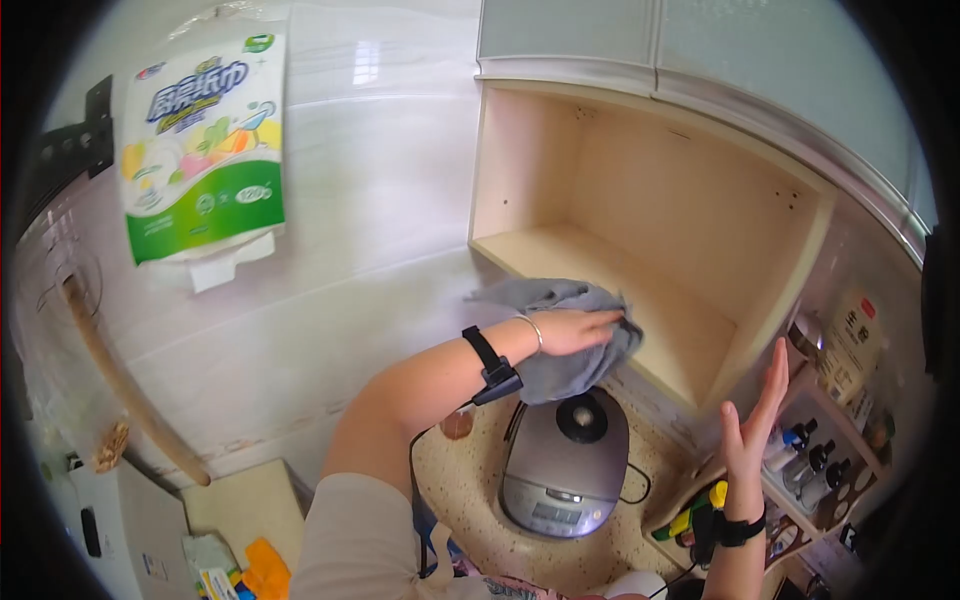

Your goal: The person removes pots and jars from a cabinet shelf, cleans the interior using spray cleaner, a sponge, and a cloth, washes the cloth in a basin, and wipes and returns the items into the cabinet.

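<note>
My left hand [575, 331] is on a grey cloth [565, 372], its fingers over the fabric at the front edge of the wooden shelf [630, 285]. The cloth is bunched and hangs below the shelf board. Held up on the right, my right hand [755, 425] has its fingers stretched out and the thumb apart, with nothing in it. It is beside a rack of bottles. Beneath the cloth stands a rice cooker [566, 470] with a closed lid.
Kitchen tissue [205, 150] hangs on the tiled wall. Glass-fronted cabinets [770, 60] are above the shelf. Bottles [810, 462] stand in a rack [845, 430] at right. The speckled counter [460, 490] holds the cooker; an orange cloth [265, 570] is at lower left.
</note>
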The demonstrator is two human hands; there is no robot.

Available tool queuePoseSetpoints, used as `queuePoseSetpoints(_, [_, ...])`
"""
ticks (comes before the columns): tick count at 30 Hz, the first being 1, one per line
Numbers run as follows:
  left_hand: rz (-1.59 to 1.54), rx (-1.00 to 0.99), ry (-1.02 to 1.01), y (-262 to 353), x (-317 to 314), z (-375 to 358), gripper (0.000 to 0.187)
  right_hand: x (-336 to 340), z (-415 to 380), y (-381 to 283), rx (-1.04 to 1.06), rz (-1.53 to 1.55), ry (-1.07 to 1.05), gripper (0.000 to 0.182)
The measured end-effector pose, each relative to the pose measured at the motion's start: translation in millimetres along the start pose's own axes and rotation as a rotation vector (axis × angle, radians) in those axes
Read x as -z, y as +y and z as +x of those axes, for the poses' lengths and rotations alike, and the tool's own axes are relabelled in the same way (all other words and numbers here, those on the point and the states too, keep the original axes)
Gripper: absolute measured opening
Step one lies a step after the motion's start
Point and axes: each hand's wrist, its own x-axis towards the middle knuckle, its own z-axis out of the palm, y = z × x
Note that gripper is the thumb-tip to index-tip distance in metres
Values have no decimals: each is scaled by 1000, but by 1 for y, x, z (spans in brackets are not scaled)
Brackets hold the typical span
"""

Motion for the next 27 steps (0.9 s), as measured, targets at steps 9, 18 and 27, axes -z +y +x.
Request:
queuePoseSetpoints(9, [162, 467, 29, -150, 92, 0, 78, -57, -40, 64, -95, -158, 126, 72])
queuePoseSetpoints(18, [189, 599, -129, -159, 91, 68, 77, -69, -51, 66, -138, 123, 205, 73])
queuePoseSetpoints(27, [100, -173, -411, 71, -34, 119, 72, -61, -29, 60, -12, -10, 99, 78])
